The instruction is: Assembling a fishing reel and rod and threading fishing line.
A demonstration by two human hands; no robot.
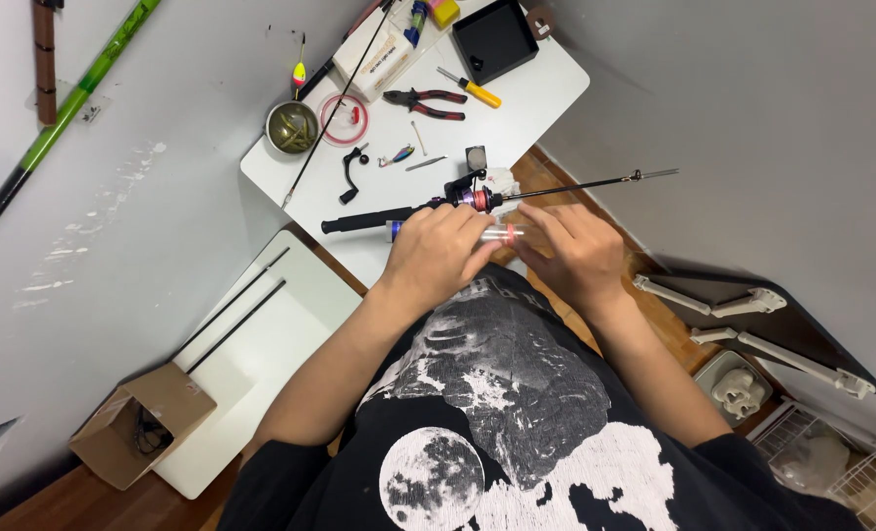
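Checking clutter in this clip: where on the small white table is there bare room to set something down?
On the white table, one bare patch lies right of the red-handled pliers, below the black square tray. Another lies between the black crank handle and the table's left edge. The far edge and the black fishing rod under both hands are crowded.

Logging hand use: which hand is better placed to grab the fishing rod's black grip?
Left, probably. The left hand sits right beside the rod's black grip; the right hand lies past the reel, toward the tip end.

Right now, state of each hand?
Left hand: closed on one end of the small clear tube.
Right hand: fingers pinching the tube's other end.
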